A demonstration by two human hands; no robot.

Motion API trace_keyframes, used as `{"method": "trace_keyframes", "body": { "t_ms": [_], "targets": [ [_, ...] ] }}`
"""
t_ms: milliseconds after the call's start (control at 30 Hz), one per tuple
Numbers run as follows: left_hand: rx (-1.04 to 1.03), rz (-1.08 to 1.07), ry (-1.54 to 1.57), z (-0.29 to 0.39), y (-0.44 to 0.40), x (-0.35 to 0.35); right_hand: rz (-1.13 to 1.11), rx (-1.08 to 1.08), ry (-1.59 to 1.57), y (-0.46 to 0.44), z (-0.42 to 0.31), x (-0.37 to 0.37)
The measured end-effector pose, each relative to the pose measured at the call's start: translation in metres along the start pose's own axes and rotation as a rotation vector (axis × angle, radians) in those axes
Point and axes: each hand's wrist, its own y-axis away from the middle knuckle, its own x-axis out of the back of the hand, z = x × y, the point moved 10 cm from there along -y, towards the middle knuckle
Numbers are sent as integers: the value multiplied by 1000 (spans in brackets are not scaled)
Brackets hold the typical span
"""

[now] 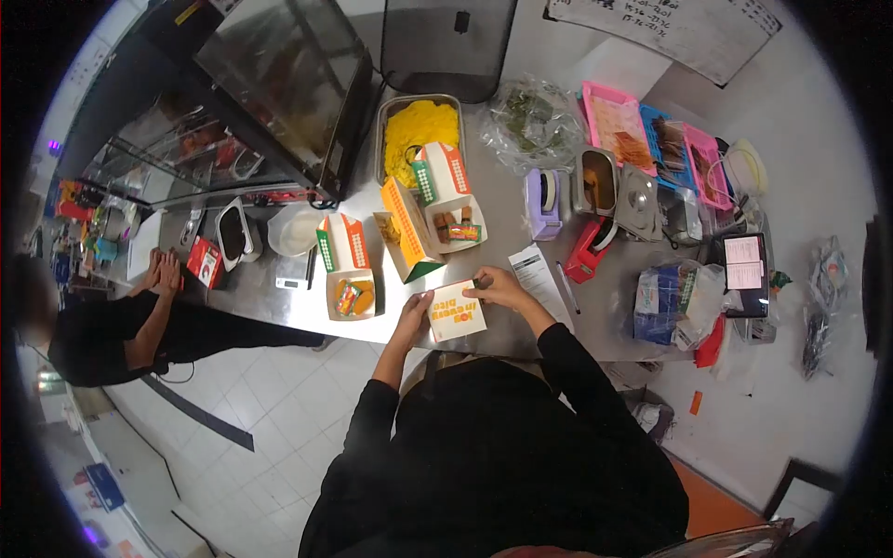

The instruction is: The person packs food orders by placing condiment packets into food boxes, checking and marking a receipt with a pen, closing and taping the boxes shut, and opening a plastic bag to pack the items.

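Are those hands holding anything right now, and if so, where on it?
Yes, a small printed box: the left hand grips its left side, and the right hand its far right corner.

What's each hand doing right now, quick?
Left hand: closed on the near-left edge of the white box.
Right hand: fingers closed at the same box's upper right corner.

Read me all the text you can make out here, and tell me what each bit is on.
"joy in every bite": white box between the hands, upside down in this view.
Whiteboard: handwritten figures, too blurred to read surely.
Printed sheet: too small.
Tablet: too small.
Packets in the open boxes: too small.
Red box: too blurred.
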Motion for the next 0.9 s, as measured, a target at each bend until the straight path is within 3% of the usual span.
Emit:
{"method": "trace_keyframes", "body": {
  "t_ms": [100, 200, 233, 433, 533, 600, 667, 700, 767, 867, 900],
  "targets": [
    [-68, 116, -131, 14, 5, 0, 37, -69, -234, 9, 7, -1],
    [-91, -15, -119, 5, -11, -5, 81, -59, -204, 19, 8, 4],
    [-92, -34, -105, 2, -15, -4, 96, 7, -56, 15, 9, 6],
    [-259, 21, -262, 9, -21, -8, 86, -163, -377, 19, 39, -3],
    [-267, 36, -355, 3, -25, -13, 264, 170, 157, 21, 13, 12],
    [-259, -6, -728, -7, -39, -10, 526, 165, 70, 24, 24, 52],
    [-313, 110, -733, -35, -56, 13, 971, 247, 130, 48, 11, 117],
    [-325, 140, -762, -36, -54, 14, 1287, 333, 233, 71, -8, 153],
    [-386, 234, -834, -3, -25, -5, 1427, 176, 584, 57, 3, 187],
    [-158, 61, -637, -16, -27, -12, 763, -134, -49, -23, 74, 207],
    [-144, 41, -486, -16, -24, -16, 638, -272, -110, -11, 51, 202]
  ]
}}
